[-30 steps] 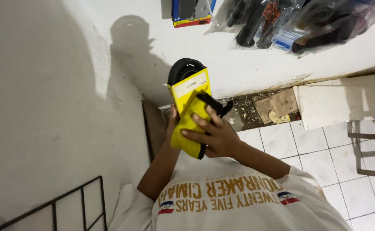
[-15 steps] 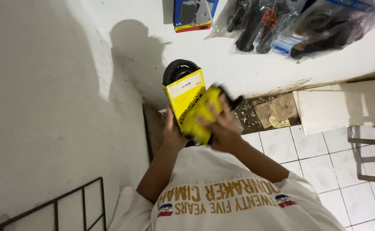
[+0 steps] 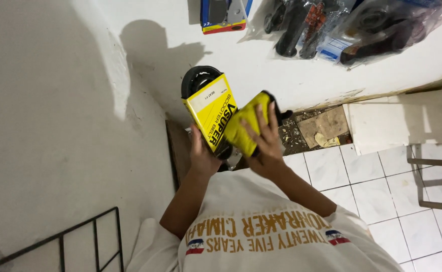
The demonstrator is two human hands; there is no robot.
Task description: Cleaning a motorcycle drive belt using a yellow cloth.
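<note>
My left hand (image 3: 200, 153) grips the lower end of a black rubber belt in a yellow cardboard sleeve (image 3: 212, 112), which stands nearly upright in front of my chest. My right hand (image 3: 264, 142) is wrapped over a second yellow-sleeved black belt (image 3: 248, 126), tilted and resting against the right side of the first one. Both packages are held close to the white wall, above a dark gap at the floor. The right fingers hide part of the second sleeve.
Packaged spare parts in clear bags (image 3: 362, 27) and a blue and yellow carded item (image 3: 225, 14) hang on the white wall. Broken floor rubble (image 3: 321, 128), a white board (image 3: 402, 121), white tiles, a metal frame (image 3: 440, 176) at right, a black wire rack (image 3: 80, 242) at lower left.
My right hand has lifted the second yellow package up and to the right, from lying over the first package to leaning beside it. The left hand holds steady.
</note>
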